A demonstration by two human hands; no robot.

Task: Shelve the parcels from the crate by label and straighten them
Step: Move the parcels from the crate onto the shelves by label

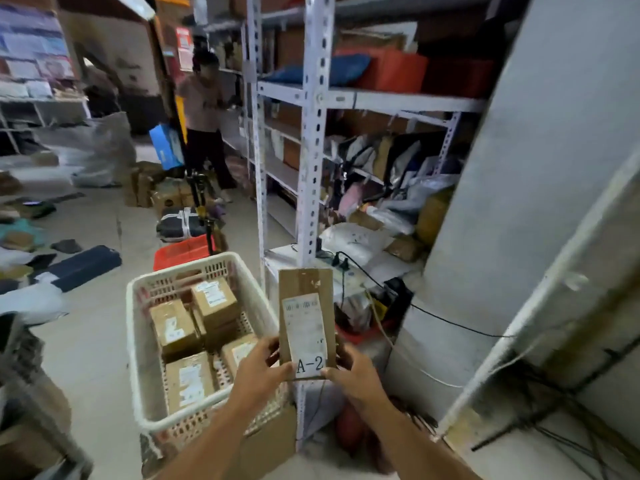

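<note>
We see a grey concrete floor carrying a white plastic crate that sits on a cardboard box, with a red basket just behind it. Dark bundles, cardboard boxes and loose bags lie scattered across the floor to the left. A white slotted-metal shelving unit stands on it at right, its levels crowded with bags and parcels.
</note>
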